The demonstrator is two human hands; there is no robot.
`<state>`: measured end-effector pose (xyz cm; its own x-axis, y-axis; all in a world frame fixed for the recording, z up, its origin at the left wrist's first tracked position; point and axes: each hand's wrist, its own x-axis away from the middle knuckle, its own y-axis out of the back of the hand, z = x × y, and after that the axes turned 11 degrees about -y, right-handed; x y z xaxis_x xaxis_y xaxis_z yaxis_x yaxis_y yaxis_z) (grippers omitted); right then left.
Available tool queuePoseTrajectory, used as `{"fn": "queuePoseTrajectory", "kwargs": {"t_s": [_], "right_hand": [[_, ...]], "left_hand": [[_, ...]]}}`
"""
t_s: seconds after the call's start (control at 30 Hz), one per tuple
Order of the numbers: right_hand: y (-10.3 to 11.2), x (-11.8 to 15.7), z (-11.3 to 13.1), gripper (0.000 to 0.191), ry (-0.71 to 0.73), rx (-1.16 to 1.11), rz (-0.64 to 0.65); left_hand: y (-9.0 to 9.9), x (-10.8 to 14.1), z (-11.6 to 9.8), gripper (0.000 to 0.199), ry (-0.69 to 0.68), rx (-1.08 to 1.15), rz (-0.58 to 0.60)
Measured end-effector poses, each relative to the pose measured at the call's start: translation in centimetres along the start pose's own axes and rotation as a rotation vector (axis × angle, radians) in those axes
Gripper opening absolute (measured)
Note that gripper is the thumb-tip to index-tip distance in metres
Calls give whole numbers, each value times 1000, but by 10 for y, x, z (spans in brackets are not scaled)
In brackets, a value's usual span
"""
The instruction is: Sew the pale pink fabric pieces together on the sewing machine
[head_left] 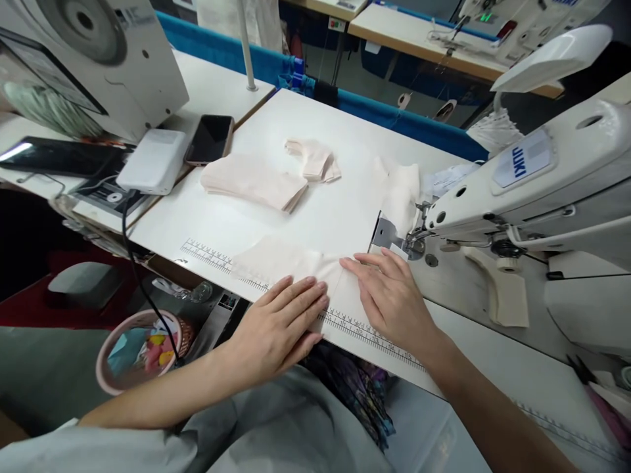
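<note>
A pale cream fabric piece [279, 257] lies along the front edge of the white table, partly over its printed ruler [369, 334]. My left hand [283, 322] rests flat on the near edge of this fabric, fingers stretched out. At the fabric's narrow right end is my right hand [387, 289], index finger reaching to its tip and the other fingers bent; whether it pinches the cloth is hard to make out. Just beyond the right hand stands the sewing machine's needle and presser foot [418, 236], with another cream piece [398, 190] behind it.
A folded stack of cream fabric [254, 182] and a smaller stack of cut pieces [315, 159] lie farther back. At the left are a phone [210, 139], a white box [152, 161] with a black cable, and another machine [113, 59]. A pink basket [104, 358] stands below.
</note>
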<state>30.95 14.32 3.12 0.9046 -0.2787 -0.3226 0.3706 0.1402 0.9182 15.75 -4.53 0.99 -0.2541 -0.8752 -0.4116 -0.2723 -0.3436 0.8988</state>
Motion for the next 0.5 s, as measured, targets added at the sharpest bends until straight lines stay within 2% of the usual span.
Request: {"fn": "queuePoseTrajectory", "kwargs": {"t_s": [0.1,0.17,0.2,0.3,0.37,0.43,0.5], "right_hand": [[2,0,-2,43,-17,-36,-51],[4,2,-4,40,-33,-54,-104],[5,3,-5,38,-43,-61,-131],[10,9,-8,35,-84,-88,-182],[14,12,-9,34,-128,-146,-195],[19,16,-8,32,-194,-269,-187],[24,19,-6,29,-273,-431,-132]], "left_hand": [[4,-14,13,32,-4,41,-68],[5,-33,27,28,45,42,-65],[6,-43,34,26,86,19,-26],[7,-75,53,25,217,-111,195],[8,-89,62,24,246,-130,321],[8,-97,68,22,225,-67,392],[8,-99,72,19,188,44,394]]}}
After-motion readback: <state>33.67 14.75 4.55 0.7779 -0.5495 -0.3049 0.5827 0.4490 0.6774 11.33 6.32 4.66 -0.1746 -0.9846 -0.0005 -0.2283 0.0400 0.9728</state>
